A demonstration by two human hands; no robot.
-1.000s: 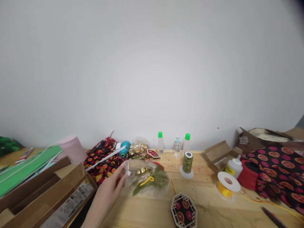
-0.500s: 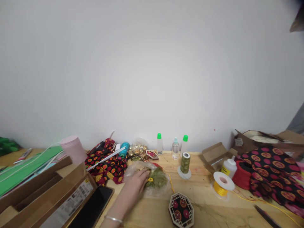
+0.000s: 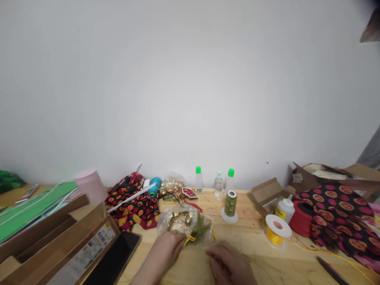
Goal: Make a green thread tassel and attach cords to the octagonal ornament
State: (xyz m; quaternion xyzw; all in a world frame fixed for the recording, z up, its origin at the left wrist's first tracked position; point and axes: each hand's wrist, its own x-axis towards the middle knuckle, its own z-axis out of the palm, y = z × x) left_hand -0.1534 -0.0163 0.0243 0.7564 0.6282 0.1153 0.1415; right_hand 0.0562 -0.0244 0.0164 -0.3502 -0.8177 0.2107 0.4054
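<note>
My left hand (image 3: 168, 251) reaches in from below. Its fingers are closed at the yellow tie of a green thread tassel (image 3: 201, 227). Under the tassel and beside the fingers is a clear plastic bag (image 3: 166, 219) with gold bells (image 3: 187, 219) and small pale beads in it. To the right, my right hand (image 3: 231, 263) is bent low over the table with thumb and fingers drawn together, slightly smeared by motion. Whatever it grips is hidden. The octagonal patterned piece seen earlier at this spot is covered by the hand.
A phone (image 3: 114, 259) and open cardboard box (image 3: 68, 253) lie left, near patterned cloth (image 3: 133, 213). Behind stand green-capped bottles (image 3: 198, 182) and an olive thread spool (image 3: 230, 204). At right are a yellow cord spool (image 3: 274, 233), a glue bottle (image 3: 285, 208) and dark-handled scissors or pliers (image 3: 331, 271).
My left hand has drawn back toward me, the tassel's yellow tie moving with it and the bells coming into view. My right hand has entered over the octagonal piece.
</note>
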